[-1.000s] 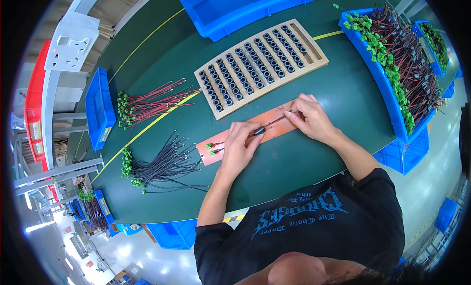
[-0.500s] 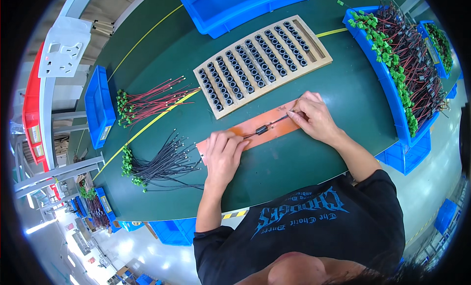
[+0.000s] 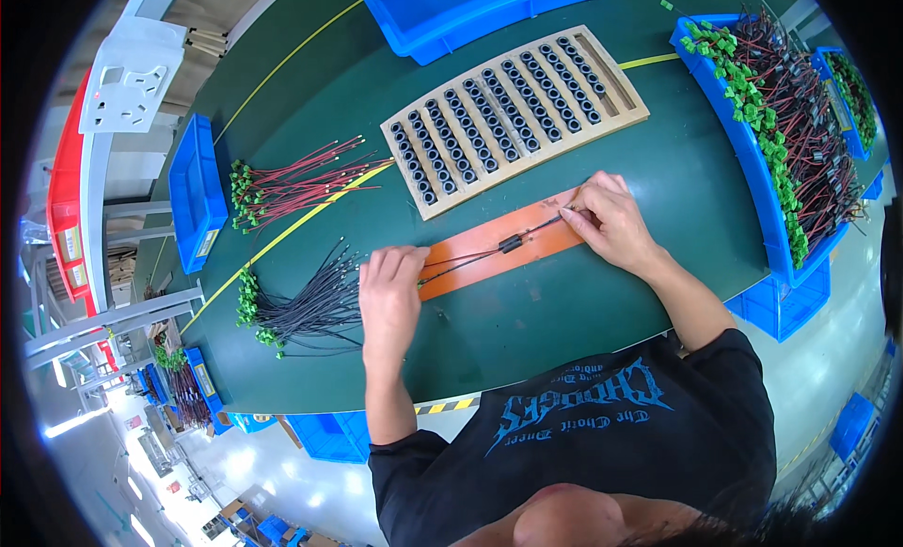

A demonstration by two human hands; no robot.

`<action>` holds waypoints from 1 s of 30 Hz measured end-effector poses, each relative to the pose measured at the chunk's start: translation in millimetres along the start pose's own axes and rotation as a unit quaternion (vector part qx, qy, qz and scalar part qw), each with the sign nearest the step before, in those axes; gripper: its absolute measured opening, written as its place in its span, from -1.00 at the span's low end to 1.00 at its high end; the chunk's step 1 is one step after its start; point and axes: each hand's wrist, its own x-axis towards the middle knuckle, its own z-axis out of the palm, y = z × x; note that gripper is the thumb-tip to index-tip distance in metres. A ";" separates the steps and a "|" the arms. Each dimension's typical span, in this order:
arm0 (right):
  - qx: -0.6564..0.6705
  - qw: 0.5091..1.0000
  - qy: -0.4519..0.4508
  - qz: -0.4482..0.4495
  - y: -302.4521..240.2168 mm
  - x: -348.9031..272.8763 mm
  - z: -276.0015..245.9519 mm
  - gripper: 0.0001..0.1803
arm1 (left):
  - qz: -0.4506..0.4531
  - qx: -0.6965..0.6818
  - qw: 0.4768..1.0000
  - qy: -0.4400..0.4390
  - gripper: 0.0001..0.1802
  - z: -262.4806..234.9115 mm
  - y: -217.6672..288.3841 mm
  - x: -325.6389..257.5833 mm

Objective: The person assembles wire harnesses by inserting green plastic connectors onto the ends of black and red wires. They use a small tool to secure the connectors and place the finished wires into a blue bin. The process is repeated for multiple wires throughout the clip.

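A black cylindrical core [image 3: 510, 243] lies over an orange strip [image 3: 480, 274], with red and black wires [image 3: 467, 258] threaded through it. To its left the wires spread in a narrow V and run under the fingers of my left hand [image 3: 390, 288], which are curled closed at the strip's left end. Past the core, the wires run together to my right hand [image 3: 611, 220], whose thumb and forefinger pinch them above the strip's right end. The wire ends under my left fingers are mostly hidden.
Beyond the strip lies a wooden rack [image 3: 513, 124] with rows of black cores. Black wires [image 3: 306, 307] and red wires [image 3: 292, 185] with green connectors lie at left, near a blue tray [image 3: 198, 194]. A blue bin [image 3: 729, 142] of wire assemblies stands right; another blue tray [image 3: 423, 44] sits behind.
My left hand has moved left, away from the core, and the wires on that side now show spread apart. My right hand keeps its pinch in nearly the same place.
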 end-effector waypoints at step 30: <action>-0.002 1.000 -0.007 0.001 2.4 -1.8 0.3 -0.79 | 0.016 -0.336 0.941 -0.036 -0.73 44.4 40.6 43.0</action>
